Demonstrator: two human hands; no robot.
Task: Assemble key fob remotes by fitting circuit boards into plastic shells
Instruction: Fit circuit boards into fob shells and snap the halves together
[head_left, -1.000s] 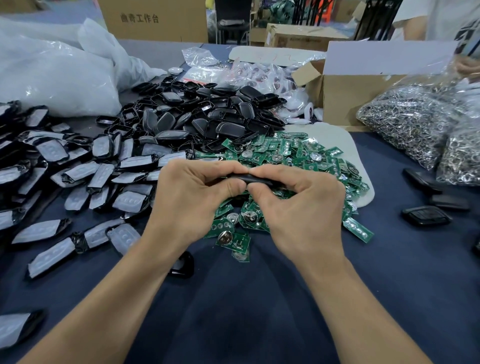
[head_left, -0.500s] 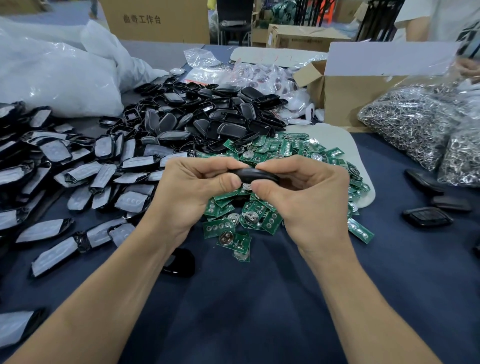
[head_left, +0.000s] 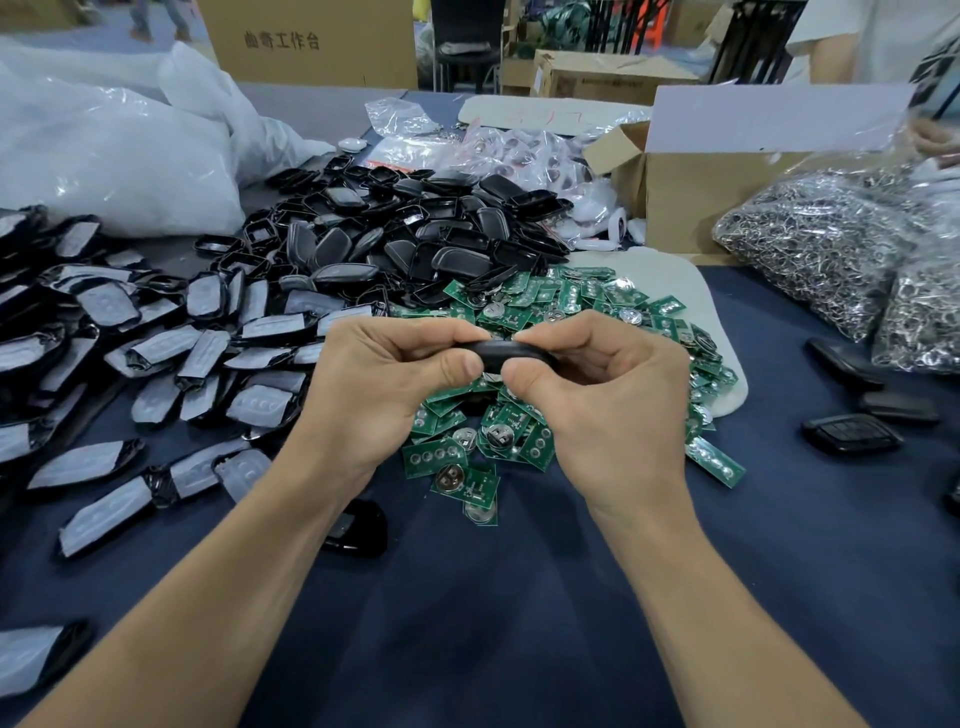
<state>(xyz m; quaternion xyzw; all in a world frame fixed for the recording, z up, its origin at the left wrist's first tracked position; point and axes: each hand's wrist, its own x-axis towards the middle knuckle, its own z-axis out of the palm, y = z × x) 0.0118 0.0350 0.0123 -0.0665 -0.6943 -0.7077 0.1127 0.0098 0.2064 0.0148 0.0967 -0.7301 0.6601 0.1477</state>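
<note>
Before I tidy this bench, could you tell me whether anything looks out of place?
One black shell lies alone on the blue cloth, partly hidden by the left forearm, apart from the shell heap. Otherwise nothing stands out.

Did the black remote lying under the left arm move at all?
No. The black remote lies at the same spot on the blue cloth, as far left of the lowest green board as before.
</note>
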